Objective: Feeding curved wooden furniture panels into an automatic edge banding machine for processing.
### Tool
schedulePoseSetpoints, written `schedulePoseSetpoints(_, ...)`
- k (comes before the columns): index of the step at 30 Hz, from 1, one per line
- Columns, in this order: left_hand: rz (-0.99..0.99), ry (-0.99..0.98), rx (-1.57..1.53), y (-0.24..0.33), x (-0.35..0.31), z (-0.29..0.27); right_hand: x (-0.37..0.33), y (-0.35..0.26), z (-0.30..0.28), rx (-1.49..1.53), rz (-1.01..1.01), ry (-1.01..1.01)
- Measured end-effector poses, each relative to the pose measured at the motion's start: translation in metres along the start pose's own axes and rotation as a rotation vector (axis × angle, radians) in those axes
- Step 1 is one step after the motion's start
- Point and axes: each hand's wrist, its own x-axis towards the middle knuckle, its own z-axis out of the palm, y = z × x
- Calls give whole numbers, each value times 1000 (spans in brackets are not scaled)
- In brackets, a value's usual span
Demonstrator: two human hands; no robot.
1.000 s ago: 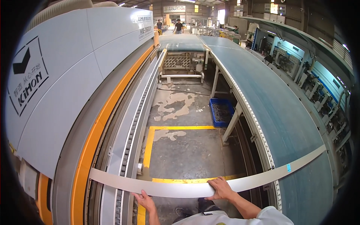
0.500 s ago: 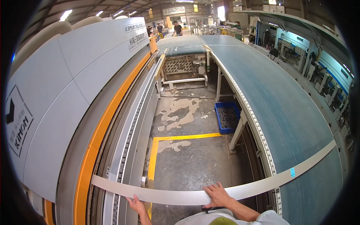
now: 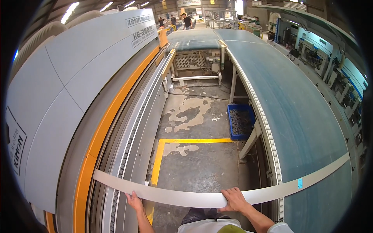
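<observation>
A long, narrow, pale board strip (image 3: 175,197) spans the gap in front of me. Its left end lies at the machine's feed edge, and its right part rests across the green conveyor belt (image 3: 307,116). A small light-blue label (image 3: 300,183) sticks to its top, over the belt. My left hand (image 3: 135,201) grips the strip's near edge left of the middle, some of its fingers hidden beneath. Right of the middle, my right hand (image 3: 236,199) is closed over the near edge, fingers on top.
The large white machine (image 3: 89,62) with its orange rail (image 3: 116,103) stands on the left. A blue crate (image 3: 241,122) of small dark pieces sits by the conveyor's legs. Yellow tape (image 3: 194,140) marks the floor. Far back, a person (image 3: 187,21) stands near others.
The view has shifted slightly. The strip's left end and my left hand appear higher in the picture; the right end appears a little lower. Both hands remain on the strip.
</observation>
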Motion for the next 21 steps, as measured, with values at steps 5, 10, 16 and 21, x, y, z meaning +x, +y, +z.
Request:
schedulePoseSetpoints(5,261,-31,195,-25,28,0,36,12,-10,-2,-14,-39)
schedulePoseSetpoints(10,97,64,125,2,14,85,61,37,-19,-10,7,82)
schedulePoseSetpoints(16,67,57,135,12,19,116,94,57,-28,-24,-8,-9)
schedulePoseSetpoints(21,139,121,94,-1,31,154,134,51,-61,-79,-51,4)
